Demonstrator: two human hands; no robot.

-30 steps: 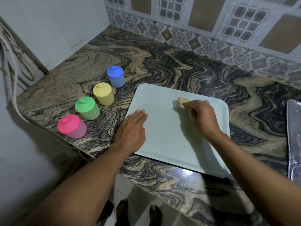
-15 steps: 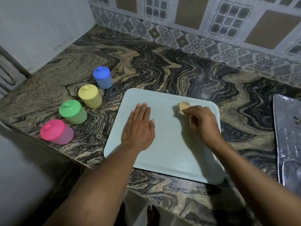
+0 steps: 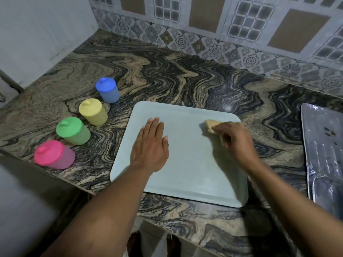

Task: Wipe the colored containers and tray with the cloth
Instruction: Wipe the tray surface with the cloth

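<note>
A pale blue-grey tray (image 3: pixel 187 167) lies flat on the marbled counter. My left hand (image 3: pixel 151 145) presses flat on its left part, fingers straight. My right hand (image 3: pixel 233 140) grips a small yellow cloth (image 3: pixel 209 124) against the tray's far right area; most of the cloth is hidden under the fingers. Left of the tray stand lidded containers in a diagonal row: blue (image 3: pixel 107 89) farthest, then yellow (image 3: pixel 92 111), green (image 3: pixel 73 130), and pink (image 3: pixel 53 154) nearest the counter's front edge.
A steel sink drainboard (image 3: pixel 324 151) lies at the right edge. A tiled wall (image 3: pixel 204 25) runs behind the counter and a plain wall closes the left side. The counter's front edge runs just below the tray, with my feet visible beneath.
My left hand has slid from the tray's left edge further onto it. My right hand has carried the cloth a little to the right along the tray's far side.
</note>
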